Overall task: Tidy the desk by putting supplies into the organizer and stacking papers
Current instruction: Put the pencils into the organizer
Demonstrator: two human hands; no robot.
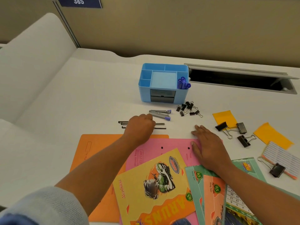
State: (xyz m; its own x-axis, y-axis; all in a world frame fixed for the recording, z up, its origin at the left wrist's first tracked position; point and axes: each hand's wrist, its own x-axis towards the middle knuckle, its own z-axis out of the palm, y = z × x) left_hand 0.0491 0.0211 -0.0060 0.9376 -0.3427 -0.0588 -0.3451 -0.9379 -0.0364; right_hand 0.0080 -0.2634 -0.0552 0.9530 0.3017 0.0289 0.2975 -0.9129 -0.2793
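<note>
Blue organizer (146, 93) stands mid-desk, purple markers (183, 82) in its right slot. Left hand (140, 125) curls round black pens (160, 127) just before the stapler (159, 113); right hand (206, 146) lies flat, released, on the pink folder's (175, 143) far edge. Binder clips (188, 108) and yellow notes (223, 116) crowd the right; bare desk (81, 95) opens left. Notebooks (154, 184) are cut off at the near edge.

- blue sign (79, 2) on the partition: "385"
- yellow notebook (151, 189): "ARUNS", "Akashikaa", badge "65"
- teal notebook (194, 179): "King Size", "65"
- salmon notebook (212, 197): "King Size", "65"
- green notebook (253, 163): "NEW"
- calendar (235, 200): dates 20, 19, 13, 12
</note>
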